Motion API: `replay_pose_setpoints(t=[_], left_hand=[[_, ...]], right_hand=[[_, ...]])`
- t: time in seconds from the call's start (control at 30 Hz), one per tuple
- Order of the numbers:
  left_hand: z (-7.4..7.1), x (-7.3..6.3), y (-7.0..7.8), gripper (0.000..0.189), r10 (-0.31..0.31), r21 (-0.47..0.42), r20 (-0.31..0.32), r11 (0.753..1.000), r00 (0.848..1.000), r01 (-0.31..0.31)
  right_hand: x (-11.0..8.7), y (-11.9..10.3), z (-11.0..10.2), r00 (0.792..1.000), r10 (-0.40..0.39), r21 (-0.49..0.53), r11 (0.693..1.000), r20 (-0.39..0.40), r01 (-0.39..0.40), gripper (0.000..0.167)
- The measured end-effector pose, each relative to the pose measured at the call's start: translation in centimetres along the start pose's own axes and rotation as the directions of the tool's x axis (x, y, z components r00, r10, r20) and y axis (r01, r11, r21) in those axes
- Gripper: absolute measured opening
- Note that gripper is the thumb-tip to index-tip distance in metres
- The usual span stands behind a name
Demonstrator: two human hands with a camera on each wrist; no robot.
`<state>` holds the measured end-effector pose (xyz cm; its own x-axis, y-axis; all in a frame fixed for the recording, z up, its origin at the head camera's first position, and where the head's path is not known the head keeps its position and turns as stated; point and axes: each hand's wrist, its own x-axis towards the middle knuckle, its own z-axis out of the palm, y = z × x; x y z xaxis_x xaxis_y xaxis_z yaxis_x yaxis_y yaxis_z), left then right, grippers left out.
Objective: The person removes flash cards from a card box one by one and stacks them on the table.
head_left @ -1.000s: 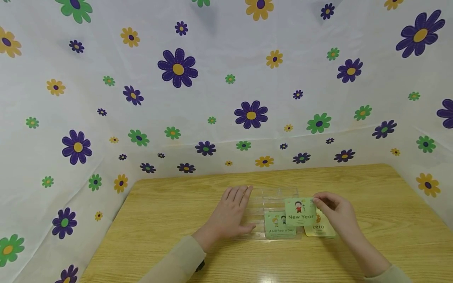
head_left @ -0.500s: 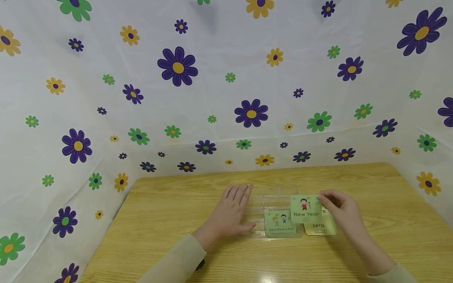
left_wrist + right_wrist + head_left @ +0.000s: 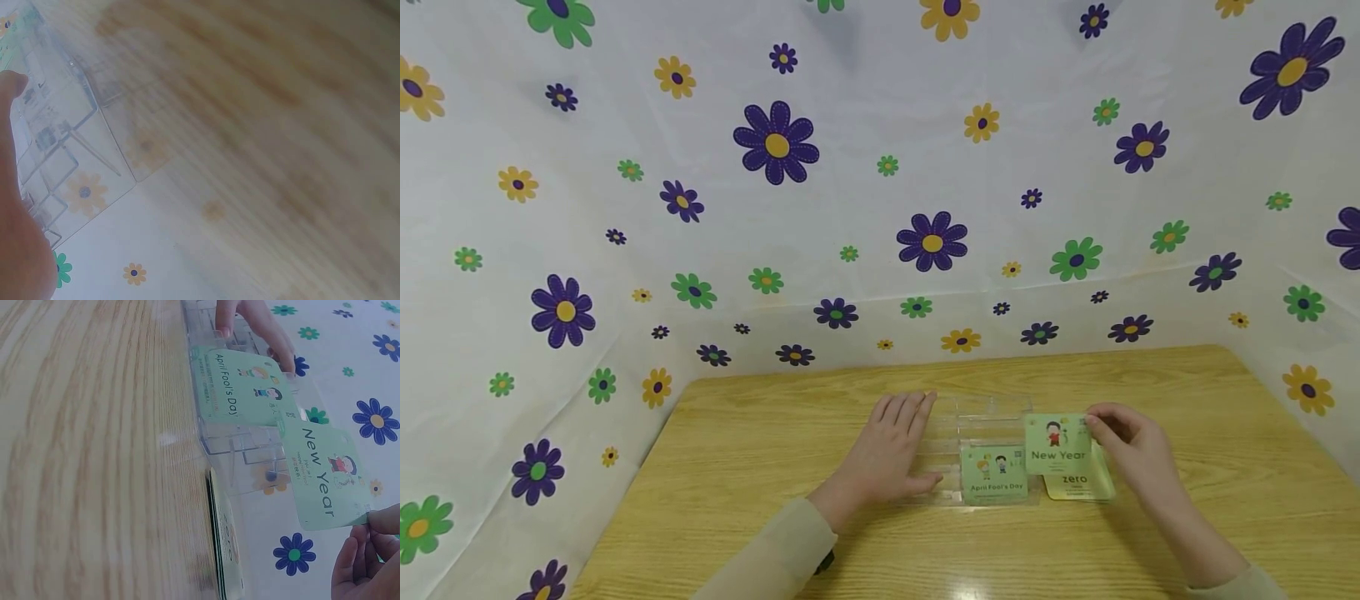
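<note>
My right hand (image 3: 1138, 454) pinches a green "New Year" card (image 3: 1057, 443) by its right edge, above a stack of cards (image 3: 1084, 485) whose top one reads "zero". A second green card (image 3: 995, 477), lettered "April Fool's Day", stands in the front right of a clear plastic rack (image 3: 992, 406) with stepped tiers. On the left part of that rack my left hand (image 3: 887, 454) rests, fingers straight and thumb apart. In the right wrist view the held card (image 3: 328, 478) hangs beside the rack, with the stack (image 3: 225, 544) lying lower on the table.
The wooden table (image 3: 760, 458) runs back to a white cloth (image 3: 850, 208) printed with purple, green and yellow flowers. The cloth also rises on the left and right sides. A dark object (image 3: 825, 562) shows under my left sleeve (image 3: 775, 550).
My right hand has moved to the right with the "New Year" card, away from the rack and farther over the stack. The left hand has stayed in place.
</note>
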<state>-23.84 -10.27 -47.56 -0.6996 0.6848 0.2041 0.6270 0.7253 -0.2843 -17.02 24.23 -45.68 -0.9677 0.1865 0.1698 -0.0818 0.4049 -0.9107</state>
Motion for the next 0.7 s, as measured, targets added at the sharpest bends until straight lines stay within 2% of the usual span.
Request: replay_pose_setpoints(t=[0.3,0.7], left_hand=[[0.04,0.06,-0.01,0.114,-0.002,-0.009,-0.004,1.000,1.000,0.002],[0.04,0.05,0.00,0.114,-0.001,-0.001,-0.002,1.000,1.000,0.001]], right_hand=[[-0.02,0.30,-0.51,0.999,0.039,-0.013,0.999,-0.006,-0.040,0.028],[-0.08,0.84,-0.99,0.999,0.050,0.033,0.998,-0.006,-0.050,0.029]])
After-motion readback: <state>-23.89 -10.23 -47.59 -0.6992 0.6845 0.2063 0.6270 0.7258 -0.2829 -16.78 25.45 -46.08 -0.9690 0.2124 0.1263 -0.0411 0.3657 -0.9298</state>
